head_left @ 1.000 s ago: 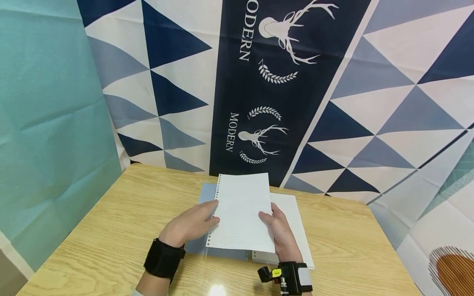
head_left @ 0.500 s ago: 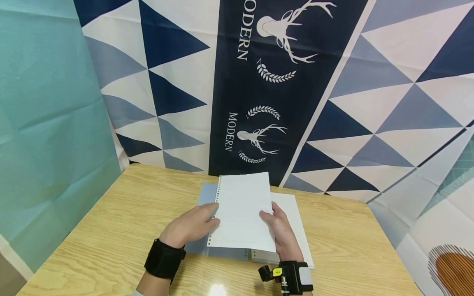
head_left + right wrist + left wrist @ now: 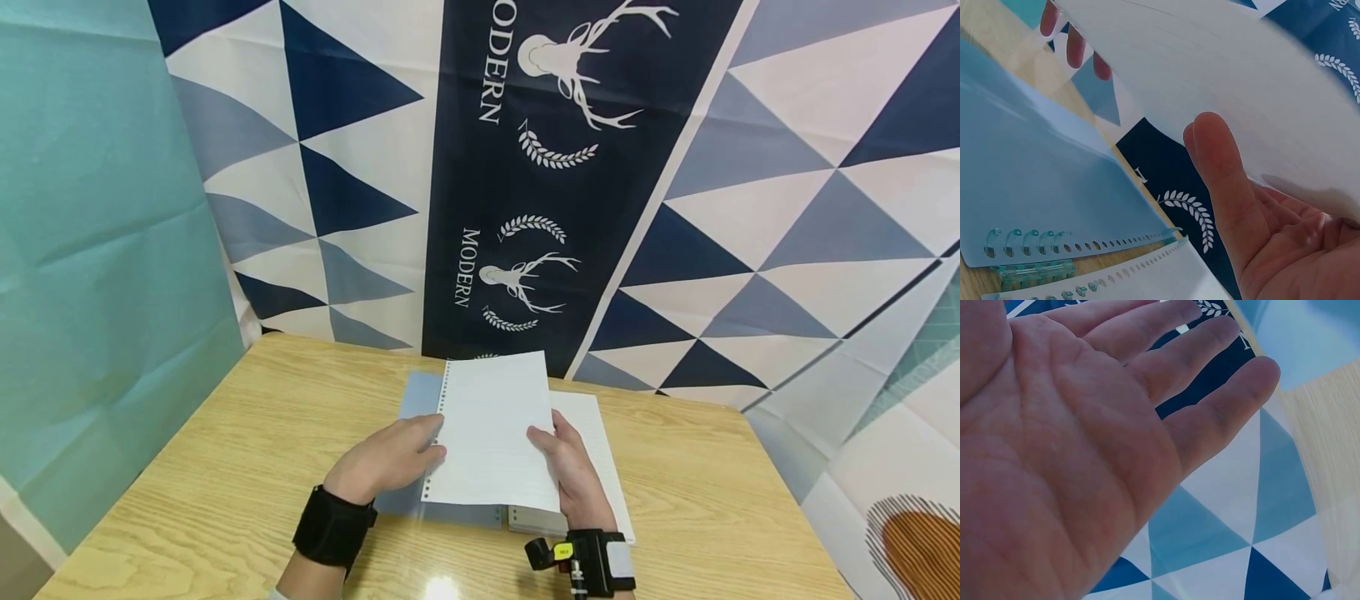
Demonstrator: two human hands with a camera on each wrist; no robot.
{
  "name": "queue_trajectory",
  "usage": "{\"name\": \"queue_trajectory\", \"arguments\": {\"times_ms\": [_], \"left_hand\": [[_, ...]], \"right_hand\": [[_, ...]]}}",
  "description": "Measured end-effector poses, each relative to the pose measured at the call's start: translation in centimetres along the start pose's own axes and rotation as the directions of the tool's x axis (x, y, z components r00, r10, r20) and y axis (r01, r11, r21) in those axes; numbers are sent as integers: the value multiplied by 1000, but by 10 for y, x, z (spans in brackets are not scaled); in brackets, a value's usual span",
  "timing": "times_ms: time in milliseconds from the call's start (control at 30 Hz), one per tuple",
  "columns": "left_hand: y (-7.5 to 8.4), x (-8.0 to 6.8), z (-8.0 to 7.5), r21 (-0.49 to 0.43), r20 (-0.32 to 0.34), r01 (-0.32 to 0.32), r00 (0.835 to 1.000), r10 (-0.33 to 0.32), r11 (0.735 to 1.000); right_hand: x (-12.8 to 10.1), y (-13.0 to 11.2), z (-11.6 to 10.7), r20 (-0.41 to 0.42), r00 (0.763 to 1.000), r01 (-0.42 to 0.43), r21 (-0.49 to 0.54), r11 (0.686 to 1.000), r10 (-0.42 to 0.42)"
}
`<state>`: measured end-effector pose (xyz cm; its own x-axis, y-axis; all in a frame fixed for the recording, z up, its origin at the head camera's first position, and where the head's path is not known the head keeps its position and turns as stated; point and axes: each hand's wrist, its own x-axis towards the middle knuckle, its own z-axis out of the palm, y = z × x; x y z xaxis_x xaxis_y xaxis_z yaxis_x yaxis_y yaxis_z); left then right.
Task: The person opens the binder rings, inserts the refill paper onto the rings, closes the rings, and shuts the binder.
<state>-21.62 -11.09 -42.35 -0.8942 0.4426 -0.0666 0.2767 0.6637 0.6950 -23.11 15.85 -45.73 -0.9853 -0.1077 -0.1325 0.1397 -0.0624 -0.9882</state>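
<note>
Grip: right hand pinches loose-leaf sheet at its right edge | left hand flat-fingered at punched left edge | sheet upright between hands above open binder on desk

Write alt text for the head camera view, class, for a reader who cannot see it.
Two hands hold a punched, lined loose-leaf sheet up over an open ring binder on a wooden table: the left hand at its punched edge, the right hand at the opposite edge. Behind hangs a blue and white triangle-patterned cloth printed with deer heads.
</note>
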Motion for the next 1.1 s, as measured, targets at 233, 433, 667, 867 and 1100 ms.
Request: {"name": "queue_trajectory", "arguments": {"times_ms": [233, 433, 667, 867, 1100], "left_hand": [[1, 0, 0, 36, -7, -3, 1000, 4, 999], [1, 0, 1, 28, 10, 7, 1000, -7, 1000], [2, 2, 3, 62, 7, 7, 1000, -8, 998], [2, 3, 3, 65, 3, 2, 1000, -2, 998], [2, 3, 3, 63, 13, -3, 1000, 2, 998]], "right_hand": [[-2, 0, -2, 16, 1000, 1, 4, 1000, -1], [-3, -1, -9, 8, 1000, -7, -20, 1000, 7], [-3, -1, -15, -7, 1000, -26, -17, 1000, 26], [-2, 0, -17, -21, 1000, -14, -33, 999, 13], [-2, -3, -21, -10, 1000, -22, -32, 999, 22]]}}
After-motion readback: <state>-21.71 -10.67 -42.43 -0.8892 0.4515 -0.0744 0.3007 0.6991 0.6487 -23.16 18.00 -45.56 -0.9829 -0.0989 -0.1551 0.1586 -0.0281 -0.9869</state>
